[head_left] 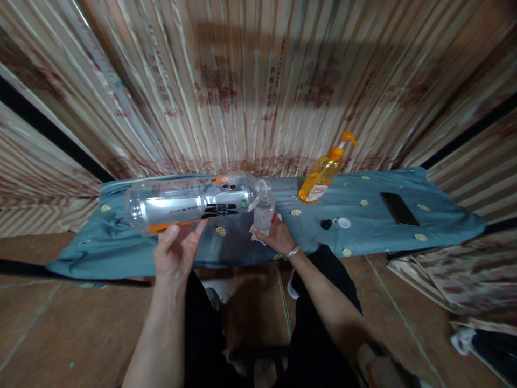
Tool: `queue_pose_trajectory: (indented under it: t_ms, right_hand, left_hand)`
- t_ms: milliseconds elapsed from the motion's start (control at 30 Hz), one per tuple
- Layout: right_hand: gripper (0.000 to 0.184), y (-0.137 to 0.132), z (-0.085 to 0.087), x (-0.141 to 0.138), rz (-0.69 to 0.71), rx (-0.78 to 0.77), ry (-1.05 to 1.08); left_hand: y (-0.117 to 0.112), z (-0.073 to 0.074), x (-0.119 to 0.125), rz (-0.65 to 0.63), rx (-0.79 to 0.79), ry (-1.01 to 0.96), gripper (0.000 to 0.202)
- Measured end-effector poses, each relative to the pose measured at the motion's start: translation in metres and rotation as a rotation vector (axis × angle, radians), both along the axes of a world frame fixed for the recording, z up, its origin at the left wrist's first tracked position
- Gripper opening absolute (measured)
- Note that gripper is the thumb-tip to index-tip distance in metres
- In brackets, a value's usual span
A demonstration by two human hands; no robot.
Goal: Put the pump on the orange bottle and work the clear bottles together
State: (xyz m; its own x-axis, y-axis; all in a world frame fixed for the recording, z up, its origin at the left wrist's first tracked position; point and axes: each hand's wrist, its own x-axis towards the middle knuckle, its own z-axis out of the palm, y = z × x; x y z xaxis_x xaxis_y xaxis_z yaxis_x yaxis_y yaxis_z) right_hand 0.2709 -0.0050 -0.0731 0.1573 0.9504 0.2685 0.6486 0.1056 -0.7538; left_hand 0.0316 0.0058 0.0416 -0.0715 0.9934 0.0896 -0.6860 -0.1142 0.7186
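My left hand (176, 249) grips a large clear plastic bottle (189, 203) with a silver, black and orange label, held on its side with its mouth to the right. The mouth meets the top of a small clear bottle (264, 211) that stands upright on the cloth. My right hand (276, 233) is wrapped round the base of that small bottle, with a bit of white tissue (256, 235) under the fingers.
A low table draped in a blue-grey cloth (379, 229) carries an orange pump bottle (324, 171), a black cap (326, 223), a white cap (344, 222) and a dark phone (399, 209). Striped curtains hang behind. The floor is brown tile.
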Motion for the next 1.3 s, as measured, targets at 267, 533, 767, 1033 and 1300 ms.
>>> queue_pose_trajectory:
  t_ms: [267,533,767,1033,1300]
  right_hand:
    - [0.068,-0.0002,0.0019,-0.0005,0.001,-0.009,0.021]
    - [0.069,0.0001,-0.0005,0.0001,-0.011,-0.006,-0.010]
    - [0.070,0.0000,-0.0017,0.0008,0.002,-0.004,0.001]
    - [0.070,0.0004,-0.0008,-0.0002,-0.012,0.005,-0.012]
    - [0.072,0.0005,-0.0007,0.0000,-0.017,-0.003,-0.002]
  left_hand:
    - [-0.0006,0.0002,0.0000,-0.002,-0.004,0.023,0.042]
    - [-0.0002,-0.0001,-0.0007,0.009,-0.003,0.051,0.045]
    - [-0.0011,0.0018,0.0008,-0.008,0.010,0.045,0.042]
    - [-0.0020,0.0034,0.0017,-0.007,0.016,0.058,0.043]
    - [-0.0011,0.0019,0.0011,-0.009,0.019,0.043,0.037]
